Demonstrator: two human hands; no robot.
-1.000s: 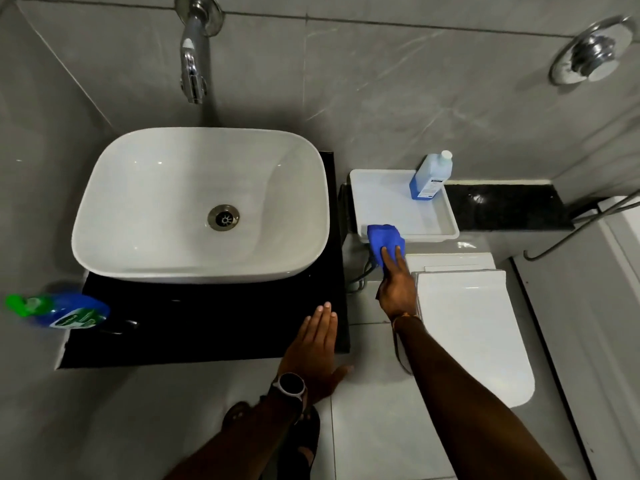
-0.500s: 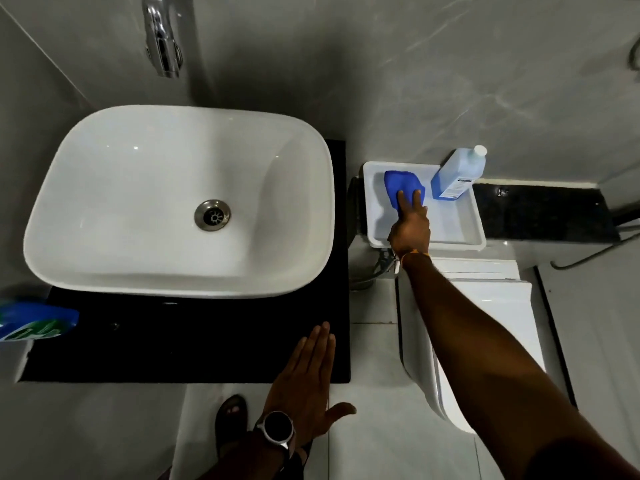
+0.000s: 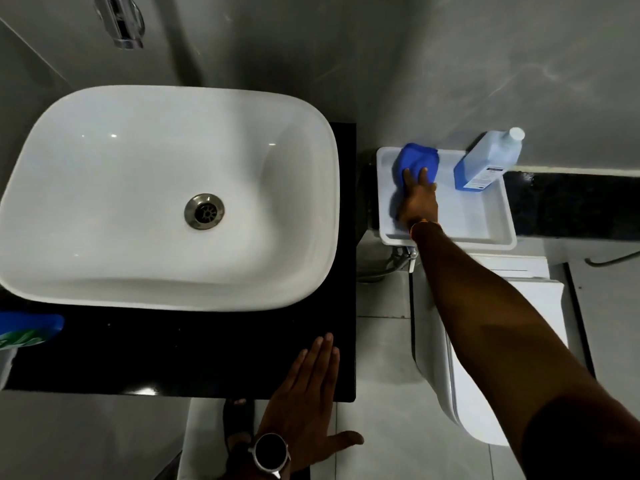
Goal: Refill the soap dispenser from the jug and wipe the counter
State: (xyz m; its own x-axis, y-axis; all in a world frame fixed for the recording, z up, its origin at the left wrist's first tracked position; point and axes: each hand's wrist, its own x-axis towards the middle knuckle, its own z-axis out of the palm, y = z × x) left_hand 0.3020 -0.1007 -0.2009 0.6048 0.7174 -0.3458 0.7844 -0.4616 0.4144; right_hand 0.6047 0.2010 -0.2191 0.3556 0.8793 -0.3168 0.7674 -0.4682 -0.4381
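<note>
My right hand (image 3: 418, 199) presses a blue cloth (image 3: 417, 161) flat against the far left corner of a white tray (image 3: 485, 233). A pale blue jug with a white cap (image 3: 486, 161) stands in the tray's far right corner, apart from the cloth. My left hand (image 3: 308, 400) lies flat, fingers together, on the front right edge of the black counter (image 3: 173, 355), a watch on its wrist. A blue and green bottle (image 3: 27, 330) shows partly at the counter's left edge.
A white basin (image 3: 104, 202) with a metal drain fills most of the black counter. A chrome tap (image 3: 123, 20) juts from the wall above it. A white toilet (image 3: 512, 306) stands below the tray. A black ledge (image 3: 571, 206) runs right of the tray.
My right hand has pushed the blue cloth from the tray's near left edge up to its far left corner. The left hand has stayed on the counter edge; the view has shifted.
</note>
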